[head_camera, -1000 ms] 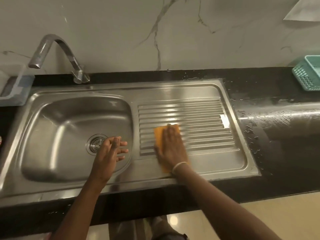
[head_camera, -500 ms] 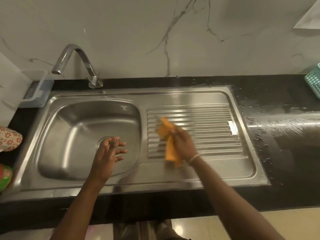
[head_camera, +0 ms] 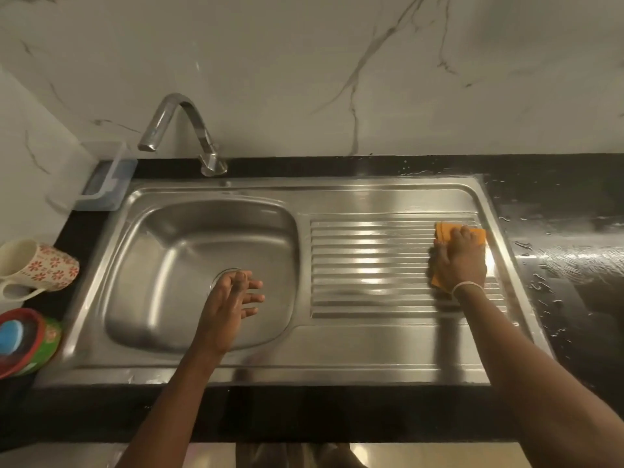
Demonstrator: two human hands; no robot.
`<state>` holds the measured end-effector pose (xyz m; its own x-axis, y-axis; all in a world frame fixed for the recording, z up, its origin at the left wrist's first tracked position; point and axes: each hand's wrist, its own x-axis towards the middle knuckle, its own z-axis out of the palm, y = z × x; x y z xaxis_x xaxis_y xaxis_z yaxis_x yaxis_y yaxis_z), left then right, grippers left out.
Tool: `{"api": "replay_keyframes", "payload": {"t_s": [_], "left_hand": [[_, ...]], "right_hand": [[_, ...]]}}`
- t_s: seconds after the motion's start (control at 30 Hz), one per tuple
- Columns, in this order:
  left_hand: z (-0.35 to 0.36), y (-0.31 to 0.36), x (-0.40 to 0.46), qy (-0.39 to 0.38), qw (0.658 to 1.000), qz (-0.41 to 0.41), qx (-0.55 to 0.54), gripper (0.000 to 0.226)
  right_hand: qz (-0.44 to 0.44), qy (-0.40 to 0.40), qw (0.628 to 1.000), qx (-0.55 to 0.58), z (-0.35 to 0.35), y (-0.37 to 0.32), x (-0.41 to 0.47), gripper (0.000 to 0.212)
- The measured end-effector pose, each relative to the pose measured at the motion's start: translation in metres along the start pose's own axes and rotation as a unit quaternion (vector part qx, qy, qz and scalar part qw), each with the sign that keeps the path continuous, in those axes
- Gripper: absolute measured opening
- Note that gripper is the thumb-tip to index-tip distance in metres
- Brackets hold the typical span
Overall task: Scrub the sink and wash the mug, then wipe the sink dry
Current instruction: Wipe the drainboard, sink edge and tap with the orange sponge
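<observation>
Wiping stage, judging by the layout. Nearest: front rim of the steel sink [head_camera: 304, 369], set in the dark bench [head_camera: 557, 197].

Left hand [head_camera: 233, 305] hovers over the basin, above the drain, fingers spread and relaxed, holding nothing. Looks wet and shiny; probably kept over the basin so drips fall there and it stays out of the wiping path.

Right hand [head_camera: 461, 261] lies flat, palm down, on the orange cloth [head_camera: 445, 231] at the right end of the ribbed draining board [head_camera: 374, 265]. Fingers straight, pressing the cloth down, not curled round it. Cloth pokes out ahead of the fingers and a bit below the palm near the wrist. Flat press likely spreads the load so the cloth follows the ribs. White band on that wrist.

Basin shows no standing water that I can tell. Bench right of the sink has droplets and a wet streak.

Left of the sink, on the bench: mug [head_camera: 37, 265], white with red flowers, lying on its side, mouth toward the left, well apart from both hands. Likely washed and set aside. Below it a red and green tub [head_camera: 30, 342] with something blue inside.

Further back: clear plastic holder [head_camera: 101, 184] at the back left corner, tap [head_camera: 182, 130] with spout over the basin, no water running. Marble wall [head_camera: 337, 62] behind.
</observation>
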<state>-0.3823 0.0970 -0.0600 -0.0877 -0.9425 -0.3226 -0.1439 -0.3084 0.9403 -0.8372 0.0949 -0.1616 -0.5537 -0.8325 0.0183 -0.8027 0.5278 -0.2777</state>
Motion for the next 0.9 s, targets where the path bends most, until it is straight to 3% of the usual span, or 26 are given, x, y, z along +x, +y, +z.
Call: {"api": "replay_keyframes", "payload": {"t_s": [0.1, 0.3, 0.5, 0.63, 0.77, 0.9], "left_hand": [[-0.009, -0.003, 0.001, 0.017, 1.0, -0.006, -0.007, 0.082], [-0.008, -0.012, -0.006, 0.036, 0.999, -0.015, -0.007, 0.069], [-0.006, -0.024, -0.01, 0.039, 0.998, -0.037, 0.035, 0.054], [-0.002, -0.036, -0.013, 0.025, 0.994, -0.039, 0.096, 0.04], [0.014, -0.045, -0.022, -0.017, 0.987, -0.025, 0.158, 0.054], [0.037, -0.048, -0.025, -0.062, 0.977, -0.01, 0.205, 0.051]], "right_hand": [[0.03, 0.01, 0.999, -0.031, 0.011, -0.046, -0.007, 0.054], [-0.101, -0.042, 0.987, 0.114, 0.038, -0.161, -0.059, 0.047], [-0.228, -0.249, 0.9, 0.276, 0.019, -0.236, -0.116, 0.038], [-0.213, -0.336, 0.845, 0.357, -0.031, -0.181, -0.127, 0.032], [-0.161, -0.273, 0.884, 0.343, -0.071, -0.053, -0.123, 0.033], [-0.061, -0.186, 0.931, 0.309, -0.117, 0.072, -0.134, 0.034]]}}
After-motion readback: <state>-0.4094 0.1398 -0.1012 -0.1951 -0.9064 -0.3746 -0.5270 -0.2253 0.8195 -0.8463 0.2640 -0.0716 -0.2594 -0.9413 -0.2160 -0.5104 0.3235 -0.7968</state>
